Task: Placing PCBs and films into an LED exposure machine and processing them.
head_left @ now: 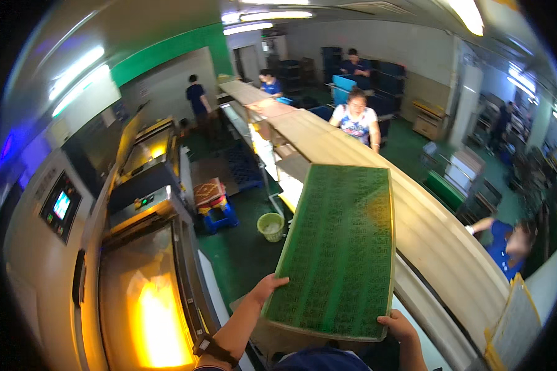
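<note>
Bridging both hands: green panel

The left forearm comes in from the lower edge and slants up to the right, bare toward the wrist. Its left hand is in a gripping pose, the left thumb stretched rightward and the other fingers mostly hidden. The right forearm rises more steeply, leaning slightly left. The right hand sits lower, also gripping, its thumb pointing left. Both hands are well apart.
</note>
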### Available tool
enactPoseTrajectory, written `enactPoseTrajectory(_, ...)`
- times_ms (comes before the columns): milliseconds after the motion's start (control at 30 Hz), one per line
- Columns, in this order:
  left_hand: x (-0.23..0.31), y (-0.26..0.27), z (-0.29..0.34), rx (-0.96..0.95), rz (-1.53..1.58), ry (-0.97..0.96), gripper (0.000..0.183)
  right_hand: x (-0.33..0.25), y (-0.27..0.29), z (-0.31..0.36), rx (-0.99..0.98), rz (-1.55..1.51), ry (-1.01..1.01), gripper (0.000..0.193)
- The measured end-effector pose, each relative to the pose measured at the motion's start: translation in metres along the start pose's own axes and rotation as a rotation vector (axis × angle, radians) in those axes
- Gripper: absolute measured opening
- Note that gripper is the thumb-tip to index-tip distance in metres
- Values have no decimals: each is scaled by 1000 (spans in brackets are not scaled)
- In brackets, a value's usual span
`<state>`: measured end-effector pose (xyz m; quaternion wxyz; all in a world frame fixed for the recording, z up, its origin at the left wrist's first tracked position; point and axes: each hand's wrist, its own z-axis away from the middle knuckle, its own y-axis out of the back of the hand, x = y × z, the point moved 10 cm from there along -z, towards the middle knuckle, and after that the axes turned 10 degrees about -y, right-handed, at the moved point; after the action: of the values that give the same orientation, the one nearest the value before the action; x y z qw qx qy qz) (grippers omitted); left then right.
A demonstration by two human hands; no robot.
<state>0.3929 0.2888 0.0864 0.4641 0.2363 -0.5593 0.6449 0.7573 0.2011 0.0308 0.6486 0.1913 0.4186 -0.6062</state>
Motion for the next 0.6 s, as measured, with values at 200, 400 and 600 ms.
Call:
enactPoseTrajectory(200,-28,161,126,508,-382,-317,40,-13,-94,-103,-238,368,-46,34)
enactPoseTrajectory(400,-100,222,355,1137,-331,-439,32,41,-291,-183,-575,853,-24,27)
enactPoseTrajectory(600,-236,249,513,1632,168,-572,31,159,-514,-189,-925,1161,-17,27)
